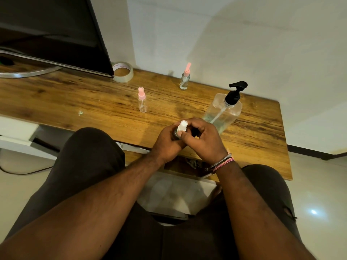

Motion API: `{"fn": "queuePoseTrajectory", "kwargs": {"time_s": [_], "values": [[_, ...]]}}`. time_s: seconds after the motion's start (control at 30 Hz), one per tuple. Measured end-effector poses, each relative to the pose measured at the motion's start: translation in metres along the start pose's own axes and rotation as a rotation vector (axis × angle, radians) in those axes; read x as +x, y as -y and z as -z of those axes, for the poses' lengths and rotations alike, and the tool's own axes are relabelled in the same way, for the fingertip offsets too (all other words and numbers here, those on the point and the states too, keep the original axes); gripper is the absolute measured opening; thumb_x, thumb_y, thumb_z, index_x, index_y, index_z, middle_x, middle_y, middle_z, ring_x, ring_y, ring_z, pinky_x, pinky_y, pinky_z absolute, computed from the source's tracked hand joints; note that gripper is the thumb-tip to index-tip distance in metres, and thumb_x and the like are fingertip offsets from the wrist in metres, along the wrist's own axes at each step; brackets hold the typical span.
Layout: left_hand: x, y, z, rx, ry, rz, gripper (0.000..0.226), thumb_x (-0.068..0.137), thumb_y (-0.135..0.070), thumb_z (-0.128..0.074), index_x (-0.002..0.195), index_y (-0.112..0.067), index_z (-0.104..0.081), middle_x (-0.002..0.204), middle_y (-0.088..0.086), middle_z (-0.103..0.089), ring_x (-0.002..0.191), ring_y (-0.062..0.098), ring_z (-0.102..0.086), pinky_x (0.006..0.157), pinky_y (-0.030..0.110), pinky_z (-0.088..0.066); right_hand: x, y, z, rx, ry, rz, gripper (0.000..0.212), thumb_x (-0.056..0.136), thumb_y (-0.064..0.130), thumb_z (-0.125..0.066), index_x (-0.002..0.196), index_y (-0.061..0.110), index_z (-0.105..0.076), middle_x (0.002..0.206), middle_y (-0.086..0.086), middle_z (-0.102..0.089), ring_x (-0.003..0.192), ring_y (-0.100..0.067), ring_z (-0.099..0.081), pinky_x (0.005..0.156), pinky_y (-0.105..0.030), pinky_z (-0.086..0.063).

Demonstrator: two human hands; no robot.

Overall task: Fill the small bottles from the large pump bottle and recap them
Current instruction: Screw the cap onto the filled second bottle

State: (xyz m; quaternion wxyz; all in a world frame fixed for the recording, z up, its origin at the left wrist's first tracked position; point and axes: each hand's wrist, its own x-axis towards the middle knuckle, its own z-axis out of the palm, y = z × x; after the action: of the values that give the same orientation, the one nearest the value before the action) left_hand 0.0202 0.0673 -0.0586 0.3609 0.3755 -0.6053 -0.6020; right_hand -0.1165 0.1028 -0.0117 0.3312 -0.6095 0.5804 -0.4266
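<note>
My left hand grips the body of a small bottle at the table's near edge, so most of the bottle is hidden. My right hand pinches its white spray cap from the right, thumb and fingers curled around it. The large clear pump bottle with a black pump head stands just behind my right hand. Two other small clear bottles stand capped in pink: one mid-table, another near the wall.
The wooden table has a roll of clear tape at the back and a dark monitor on a curved metal stand at the left. A white wall rises behind. My knees sit below the table's front edge.
</note>
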Motion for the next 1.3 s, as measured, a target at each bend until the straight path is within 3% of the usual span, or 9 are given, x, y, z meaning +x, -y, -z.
{"fn": "queuePoseTrajectory", "kwargs": {"time_s": [0.2,0.3,0.37,0.47,0.67,0.83,1.13,1.23,1.3], "values": [[0.002,0.002,0.001,-0.030,-0.053,0.045,0.015,0.088,-0.028,-0.072,0.102,-0.034,-0.072,0.094,-0.011,-0.076,0.094,0.011,-0.072,0.081,0.033,-0.058,0.000,0.003,-0.001,-0.013,-0.079,0.000,0.017,0.080,0.025,-0.084,0.094,0.017,-0.079,0.077,0.011,-0.067,0.075,-0.008,-0.063,0.069,-0.023,-0.049],[0.002,0.002,0.001,0.010,-0.050,0.028,0.016,0.087,-0.022,-0.071,0.091,-0.038,-0.071,0.086,-0.012,-0.073,0.086,0.011,-0.069,0.075,0.036,-0.057,0.002,0.003,-0.003,-0.043,-0.154,0.006,0.027,0.073,0.035,-0.088,0.086,0.016,-0.074,0.074,0.005,-0.066,0.069,-0.012,-0.062,0.061,-0.032,-0.053],[0.003,0.003,0.001,0.033,-0.043,0.006,0.016,0.090,-0.015,-0.069,0.086,-0.030,-0.068,0.079,-0.012,-0.068,0.078,0.009,-0.063,0.070,0.032,-0.053,0.002,0.005,-0.005,-0.059,-0.126,0.041,0.035,0.074,0.036,-0.087,0.101,0.020,-0.073,0.075,0.002,-0.063,0.069,-0.016,-0.060,0.062,-0.038,-0.053],[0.002,-0.002,0.002,0.006,-0.046,0.008,0.028,0.095,-0.004,-0.067,0.081,-0.027,-0.063,0.073,-0.017,-0.067,0.072,0.000,-0.061,0.068,0.019,-0.049,0.001,0.005,-0.004,-0.045,-0.051,0.062,0.045,0.082,0.027,-0.080,0.124,0.025,-0.068,0.083,0.004,-0.063,0.077,-0.011,-0.059,0.068,-0.025,-0.050],[0.003,0.001,0.002,-0.001,-0.050,0.016,0.014,0.084,-0.020,-0.069,0.086,-0.034,-0.068,0.082,-0.015,-0.071,0.083,0.007,-0.066,0.074,0.032,-0.054,0.003,0.004,-0.003,-0.121,-0.141,0.077,0.021,0.076,0.030,-0.086,0.093,0.019,-0.078,0.072,0.009,-0.059,0.070,-0.006,-0.054,0.064,-0.018,-0.042],[0.004,0.000,0.001,0.021,-0.026,-0.008,0.015,0.086,-0.014,-0.067,0.080,-0.026,-0.061,0.074,-0.018,-0.066,0.074,0.001,-0.060,0.069,0.022,-0.048,0.000,0.002,-0.005,-0.129,-0.078,0.087,0.035,0.084,0.031,-0.079,0.117,0.022,-0.073,0.082,0.006,-0.062,0.077,-0.011,-0.057,0.068,-0.022,-0.046],[0.007,0.003,-0.002,-0.020,-0.091,0.009,0.010,0.090,-0.019,-0.069,0.094,-0.029,-0.068,0.084,-0.013,-0.072,0.084,0.005,-0.068,0.072,0.025,-0.053,0.004,0.003,-0.012,-0.166,-0.215,0.066,0.021,0.082,0.038,-0.080,0.093,0.020,-0.079,0.073,0.006,-0.064,0.074,-0.011,-0.060,0.066,-0.031,-0.051],[0.008,0.003,0.002,0.043,0.007,0.044,0.019,0.085,-0.015,-0.071,0.081,-0.033,-0.067,0.078,-0.010,-0.068,0.079,0.010,-0.064,0.069,0.036,-0.052,0.005,0.003,-0.003,-0.080,-0.091,0.005,0.025,0.084,0.036,-0.079,0.097,0.014,-0.078,0.077,0.001,-0.064,0.077,-0.014,-0.061,0.073,-0.037,-0.053],[0.009,0.002,0.004,0.075,0.074,0.046,0.031,0.083,-0.006,-0.072,0.077,-0.035,-0.064,0.074,-0.016,-0.065,0.073,0.004,-0.060,0.068,0.029,-0.047,0.006,0.000,0.005,-0.085,0.001,-0.005,0.026,0.086,0.035,-0.077,0.094,0.011,-0.077,0.077,-0.004,-0.062,0.076,-0.017,-0.060,0.070,-0.034,-0.052]]}}
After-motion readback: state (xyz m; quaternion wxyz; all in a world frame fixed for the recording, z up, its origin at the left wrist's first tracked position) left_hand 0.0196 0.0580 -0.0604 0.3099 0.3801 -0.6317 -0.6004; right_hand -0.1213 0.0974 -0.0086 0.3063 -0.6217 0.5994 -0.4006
